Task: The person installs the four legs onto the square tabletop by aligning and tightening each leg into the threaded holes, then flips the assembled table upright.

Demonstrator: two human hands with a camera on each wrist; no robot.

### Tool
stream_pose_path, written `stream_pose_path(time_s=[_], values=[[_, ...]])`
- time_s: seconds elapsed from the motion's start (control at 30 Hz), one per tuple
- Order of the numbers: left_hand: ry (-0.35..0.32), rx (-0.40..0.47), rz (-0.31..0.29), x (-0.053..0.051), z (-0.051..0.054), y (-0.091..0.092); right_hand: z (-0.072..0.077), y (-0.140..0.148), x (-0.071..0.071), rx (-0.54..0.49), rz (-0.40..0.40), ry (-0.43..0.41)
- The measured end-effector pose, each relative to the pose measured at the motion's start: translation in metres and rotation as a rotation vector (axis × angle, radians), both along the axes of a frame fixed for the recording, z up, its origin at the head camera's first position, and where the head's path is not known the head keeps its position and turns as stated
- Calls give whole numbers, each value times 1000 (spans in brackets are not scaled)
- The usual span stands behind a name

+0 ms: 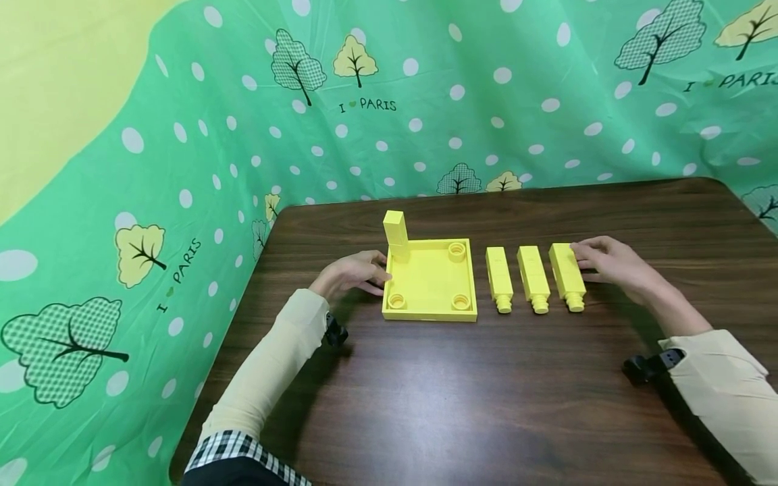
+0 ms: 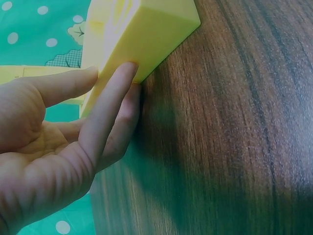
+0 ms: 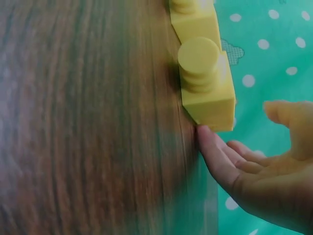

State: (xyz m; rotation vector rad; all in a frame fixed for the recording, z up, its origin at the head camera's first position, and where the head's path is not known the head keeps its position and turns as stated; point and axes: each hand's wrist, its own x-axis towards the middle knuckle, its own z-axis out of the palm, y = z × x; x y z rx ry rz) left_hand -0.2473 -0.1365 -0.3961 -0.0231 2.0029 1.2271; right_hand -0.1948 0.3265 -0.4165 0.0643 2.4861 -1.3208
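Observation:
A yellow square frame (image 1: 428, 277) lies on the table with its hollow side up and round sockets in three corners. One yellow leg (image 1: 396, 229) stands upright at its back left corner. My left hand (image 1: 354, 272) is at the frame's left side; in the left wrist view its extended fingertips touch the yellow side wall (image 2: 151, 39). Three yellow legs with ridged round ends lie side by side to the right: a left one (image 1: 499, 270), a middle one (image 1: 533, 270) and a right one (image 1: 565, 270). Fingers of my right hand (image 1: 616, 263) reach the right leg's outer side, thumb raised.
The dark wooden table (image 1: 425, 405) carries all the yellow pieces. A green dotted cloth (image 1: 365, 155) with tree prints hangs behind the table and along its left side. Small black devices sit at both wrists.

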Motion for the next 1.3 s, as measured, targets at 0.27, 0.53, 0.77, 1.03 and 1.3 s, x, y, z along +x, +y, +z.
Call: stream_pose_path(time_s=[0.27, 0.53, 0.77, 1.03, 1.3], values=[[5, -3, 0, 0, 0, 0, 6, -11, 5, 117, 29, 17], [7, -2, 2, 1, -1, 0, 11, -24, 4, 279, 30, 41], [11, 1, -2, 1, -1, -1, 12, -22, 3, 292, 38, 21], [17, -5, 0, 1, -2, 0, 11, -10, 2, 105, 44, -42], [16, -1, 5, 1, -2, 0, 8, -3, 0, 5, 15, -80]])
